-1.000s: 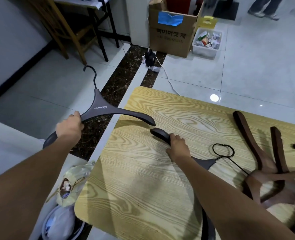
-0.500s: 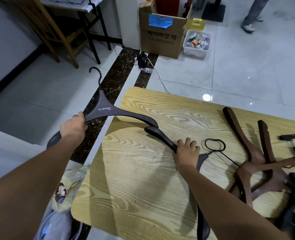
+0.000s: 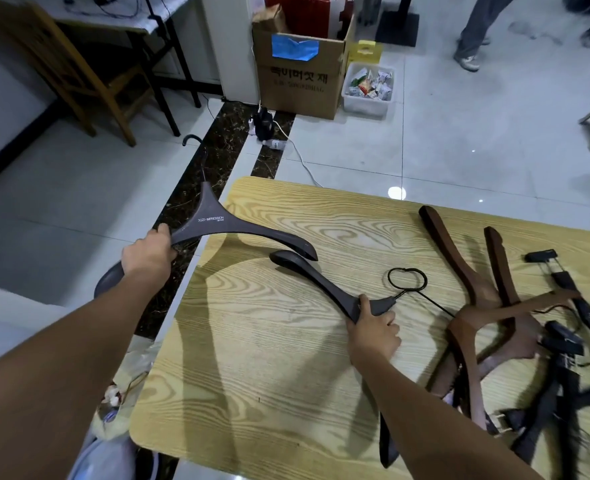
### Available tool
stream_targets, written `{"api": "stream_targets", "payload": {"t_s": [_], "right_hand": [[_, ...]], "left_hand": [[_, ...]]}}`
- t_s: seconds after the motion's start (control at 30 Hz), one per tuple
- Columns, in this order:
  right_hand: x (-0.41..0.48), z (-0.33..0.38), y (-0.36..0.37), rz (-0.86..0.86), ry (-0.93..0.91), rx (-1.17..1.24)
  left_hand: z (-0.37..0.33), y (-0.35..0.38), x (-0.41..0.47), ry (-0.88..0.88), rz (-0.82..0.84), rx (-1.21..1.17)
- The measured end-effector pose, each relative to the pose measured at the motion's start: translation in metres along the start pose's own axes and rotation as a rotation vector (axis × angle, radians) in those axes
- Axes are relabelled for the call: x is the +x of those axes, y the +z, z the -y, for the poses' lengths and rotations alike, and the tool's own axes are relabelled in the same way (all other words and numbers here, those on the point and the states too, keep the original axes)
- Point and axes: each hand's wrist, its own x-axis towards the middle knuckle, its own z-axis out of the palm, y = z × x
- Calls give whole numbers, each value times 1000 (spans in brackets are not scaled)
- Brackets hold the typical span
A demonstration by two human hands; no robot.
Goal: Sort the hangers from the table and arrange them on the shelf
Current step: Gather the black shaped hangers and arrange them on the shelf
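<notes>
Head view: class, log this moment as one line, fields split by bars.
left hand: grips dark hanger beside table | right hand: grips second dark hanger lying on it | brown hangers: piled right, untouched

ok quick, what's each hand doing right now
Left hand: grips a dark hanger, held up at the table edge.
Right hand: grips a second dark hanger lying on the table.

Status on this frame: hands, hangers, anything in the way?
Left grip holds dark hanger past the table edge. Right grip holds second dark hanger on the table. Brown hangers piled right, clear of both.
</notes>
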Motion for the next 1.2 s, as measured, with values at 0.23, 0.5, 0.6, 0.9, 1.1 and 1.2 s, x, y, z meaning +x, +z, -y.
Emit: {"api": "stream_targets", "payload": {"t_s": [0.23,0.5,0.6,0.9,1.1,1.2], "right_hand": [[7,1,-17,-39,-93,97],[11,9,-59,-103,-121,265],[7,14,-77,-79,-84,363],[-3,18,-93,-14,-17,427],[-13,4,-90,-13,-37,286],[-15,-2,-84,-9,-59,221]], "left_hand": [[2,-8,0,-26,-11,-7],[29,-50,-12,-136,-103,-80],[45,-65,-21,-181,-127,-77],[77,-89,-53,-260,-181,-53],[70,-86,-66,-211,-212,-28],[61,-84,-70,-194,-195,-5]]}}
